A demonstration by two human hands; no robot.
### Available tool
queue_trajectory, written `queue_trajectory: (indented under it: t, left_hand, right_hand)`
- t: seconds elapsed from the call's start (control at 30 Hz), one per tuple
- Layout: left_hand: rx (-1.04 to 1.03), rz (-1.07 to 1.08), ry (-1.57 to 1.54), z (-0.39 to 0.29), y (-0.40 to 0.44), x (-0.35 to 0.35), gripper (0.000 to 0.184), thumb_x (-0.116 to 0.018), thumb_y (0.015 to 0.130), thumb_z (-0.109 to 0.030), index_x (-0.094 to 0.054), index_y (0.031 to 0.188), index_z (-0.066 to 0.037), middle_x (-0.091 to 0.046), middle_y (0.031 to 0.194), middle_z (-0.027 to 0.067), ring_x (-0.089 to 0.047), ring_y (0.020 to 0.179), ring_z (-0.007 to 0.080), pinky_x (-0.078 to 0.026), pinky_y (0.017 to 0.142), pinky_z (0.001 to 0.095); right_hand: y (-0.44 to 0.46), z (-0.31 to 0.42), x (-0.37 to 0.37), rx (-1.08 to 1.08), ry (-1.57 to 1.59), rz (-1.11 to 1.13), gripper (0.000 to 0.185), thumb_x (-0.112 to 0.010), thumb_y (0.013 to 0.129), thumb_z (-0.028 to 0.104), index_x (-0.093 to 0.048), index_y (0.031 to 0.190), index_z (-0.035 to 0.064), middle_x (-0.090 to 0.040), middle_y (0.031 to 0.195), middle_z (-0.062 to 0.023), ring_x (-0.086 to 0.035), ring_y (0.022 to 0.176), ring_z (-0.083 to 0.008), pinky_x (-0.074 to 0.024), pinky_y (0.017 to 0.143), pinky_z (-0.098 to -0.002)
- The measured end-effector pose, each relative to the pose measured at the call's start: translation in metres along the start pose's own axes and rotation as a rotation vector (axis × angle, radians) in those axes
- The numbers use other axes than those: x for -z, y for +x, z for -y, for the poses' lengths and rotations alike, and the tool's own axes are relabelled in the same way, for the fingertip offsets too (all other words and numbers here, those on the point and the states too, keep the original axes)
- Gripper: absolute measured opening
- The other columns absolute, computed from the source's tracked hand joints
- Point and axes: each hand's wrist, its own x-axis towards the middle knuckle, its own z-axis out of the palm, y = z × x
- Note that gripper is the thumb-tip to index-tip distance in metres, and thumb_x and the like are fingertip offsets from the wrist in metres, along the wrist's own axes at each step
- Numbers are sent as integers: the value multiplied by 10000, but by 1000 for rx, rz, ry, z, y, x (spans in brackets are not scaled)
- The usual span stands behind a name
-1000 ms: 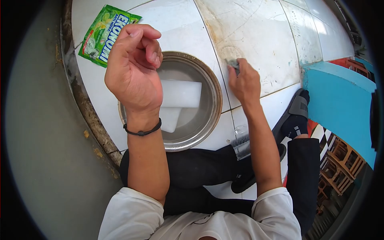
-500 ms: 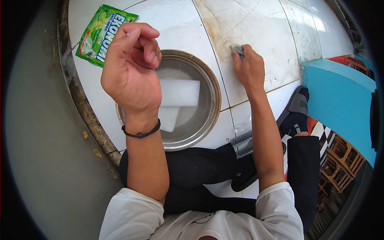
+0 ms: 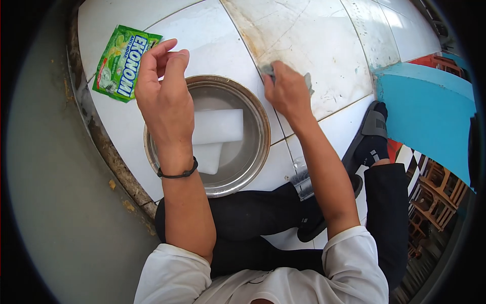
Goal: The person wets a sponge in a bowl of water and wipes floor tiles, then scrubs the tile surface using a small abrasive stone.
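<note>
My right hand (image 3: 289,91) is closed on a thin grey-green scrubbing pad (image 3: 308,83), whose edges show on both sides of the fist. It works low over a white floor tile (image 3: 329,55) with brown stains. My left hand (image 3: 164,93) is raised above the left part of a round metal basin (image 3: 267,134). Its fingers are loosely curled, the thumb stands apart, and nothing is in it. Inside the basin lie two white foam-like blocks (image 3: 223,125), one partly over the other, in what looks like water.
A green EKONOMI sachet (image 3: 117,66) lies behind my left hand. A clear-backed brush (image 3: 302,185) sits between my right forearm and my knee. The tiled edge (image 3: 101,129) drops to grey ground at left; a blue block (image 3: 425,106) stands at right.
My right hand has moved left across the stained tile with the pad, more of which now shows. My left hand has turned, its back now facing the camera. The view has shifted slightly.
</note>
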Motion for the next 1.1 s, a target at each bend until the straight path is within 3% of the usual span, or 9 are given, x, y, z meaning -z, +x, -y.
queue_trajectory:
  t: [0.07, 0.17, 0.27, 0.3, 0.4, 0.47, 0.6, 0.73, 1.1]
  left_hand:
    - [-122, -17, 53, 6, 4, 2, 345, -637, 884, -271, -686, 1093, -1, -673, 1038, 106, -602, 998, 203, -471, 898, 325]
    - [-17, 56, 250, 8, 1, 5, 448, -637, 890, -354, -668, 1210, -42, -661, 1162, 164, -564, 1187, 308, -398, 1049, 405]
    - [-92, 162, 488, 17, -4, -5, 540, -619, 896, -440, -635, 1295, -77, -634, 1256, 201, -458, 1346, 367, -240, 1163, 475]
    - [-62, 215, 574, 17, -5, -8, 571, -565, 923, -477, -610, 1338, -87, -633, 1267, 211, -384, 1416, 349, -107, 1201, 524]
    - [96, 361, 865, 12, -5, -9, 566, -532, 942, -465, -605, 1342, -71, -639, 1269, 203, -397, 1413, 321, -83, 1205, 546]
    - [46, 340, 885, 17, -6, -6, 576, -522, 949, -466, -604, 1337, -48, -657, 1240, 180, -442, 1380, 313, -128, 1201, 541]
    - [3, 336, 964, 12, -13, -14, 573, -532, 946, -468, -621, 1312, -37, -662, 1232, 169, -518, 1297, 309, -196, 1184, 523]
    - [23, 343, 969, 13, -7, -13, 576, -546, 940, -479, -638, 1287, -28, -668, 1212, 172, -560, 1228, 302, -245, 1160, 509]
    - [-53, 329, 974, 15, -8, -13, 587, -578, 922, -492, -650, 1260, -18, -688, 1160, 158, -585, 1176, 310, -286, 1130, 504]
  right_hand:
    - [-26, -7, 7, 34, -11, -5, 175, -678, 839, 122, -536, 875, 26, -640, 816, -227, -628, 748, -434, -491, 673, -503]
    - [-20, -36, 18, -14, -73, -55, 170, -688, 836, 98, -539, 857, 17, -639, 805, -223, -611, 701, -428, -484, 631, -483]
    - [12, -27, 7, -44, -40, -103, 187, -677, 848, 124, -536, 878, 4, -625, 783, -237, -625, 733, -439, -494, 654, -506]
    - [11, -17, 1, -11, -23, -79, 190, -674, 850, 130, -535, 883, 4, -625, 786, -242, -627, 741, -442, -495, 662, -511]
    - [-13, -4, 3, 33, -16, -23, 184, -678, 844, 123, -538, 886, 11, -630, 787, -234, -627, 731, -431, -496, 654, -507]
    - [-26, -20, 16, 96, -40, -65, 179, -681, 842, 114, -540, 886, 14, -631, 782, -226, -626, 719, -422, -495, 643, -499]
    - [9, -23, 11, -98, -45, -104, 176, -672, 847, 108, -534, 884, 4, -637, 810, -237, -625, 739, -438, -494, 655, -507]
    - [-7, -8, 2, -8, -27, -50, 187, -691, 853, 129, -574, 929, 5, -648, 816, -237, -639, 766, -421, -498, 675, -491]
    - [-8, -18, 12, -6, -31, -30, 174, -667, 859, 118, -546, 911, 5, -645, 828, -237, -630, 760, -440, -500, 671, -509]
